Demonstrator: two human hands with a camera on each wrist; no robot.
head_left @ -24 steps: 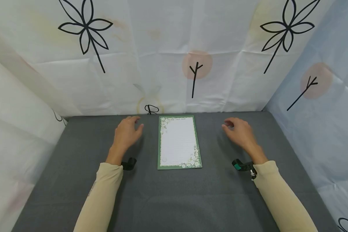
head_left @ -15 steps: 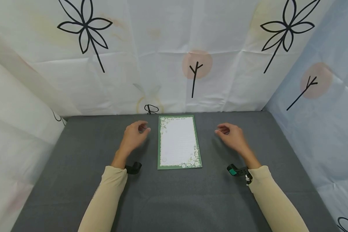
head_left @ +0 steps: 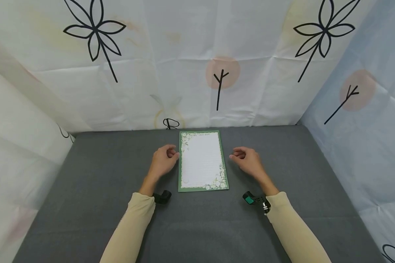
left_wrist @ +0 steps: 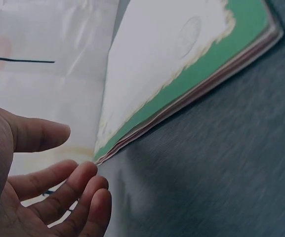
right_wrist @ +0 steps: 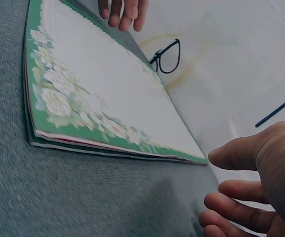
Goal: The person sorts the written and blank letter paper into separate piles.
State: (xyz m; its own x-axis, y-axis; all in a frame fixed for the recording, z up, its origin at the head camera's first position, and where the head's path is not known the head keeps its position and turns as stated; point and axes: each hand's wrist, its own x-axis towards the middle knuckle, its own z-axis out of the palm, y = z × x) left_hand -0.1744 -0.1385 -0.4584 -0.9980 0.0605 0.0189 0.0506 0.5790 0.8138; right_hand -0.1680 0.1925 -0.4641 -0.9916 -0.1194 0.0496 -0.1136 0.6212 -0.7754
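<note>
A writing pad (head_left: 202, 160) with a green border, white flowers and ruled lines lies flat on the grey cloth. Its layered page edges show in the left wrist view, where the pad (left_wrist: 182, 74) looks several sheets thick. My left hand (head_left: 164, 159) hovers just off its left edge, fingers loosely bent and thumb apart, holding nothing. On the other side my right hand (head_left: 248, 160) is a little off the right edge, also with bent, relaxed fingers and nothing in them. The right wrist view shows the thumb (right_wrist: 236, 153) close to the pad's edge.
Grey cloth (head_left: 197, 226) covers the table. A white curtain (head_left: 171, 73) with black flower and twig prints hangs behind its far edge, and more curtain (head_left: 382, 146) hangs at the right. Black camera straps sit on both wrists.
Both hands have moved inward and toward the person, the left going right and the right going left, so each is now much nearer the pad. The pad has stayed in place.
</note>
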